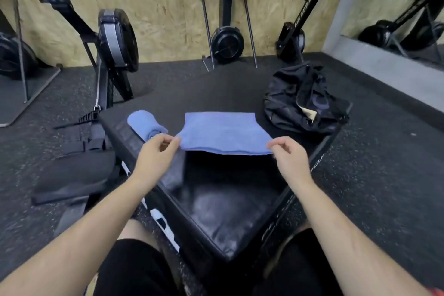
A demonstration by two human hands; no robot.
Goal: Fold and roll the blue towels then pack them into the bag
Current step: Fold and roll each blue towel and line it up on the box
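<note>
A folded blue towel (223, 132) lies across the far half of a black padded box (223, 199), its near edge lifted off the surface. My left hand (156, 151) pinches the towel's near left corner. My right hand (288, 154) pinches its near right corner. A second blue towel (145, 124), rolled up, lies on the box just left of the folded one. A black duffel bag (305, 101) sits on the box's far right corner, its top open and slumped.
Rowing machines stand around: one (113, 41) at the left beside the box, one upright against the wooden wall (227, 41), another (295, 31) behind the bag. A mirror (396, 7) covers the right wall. Black rubber floor surrounds the box.
</note>
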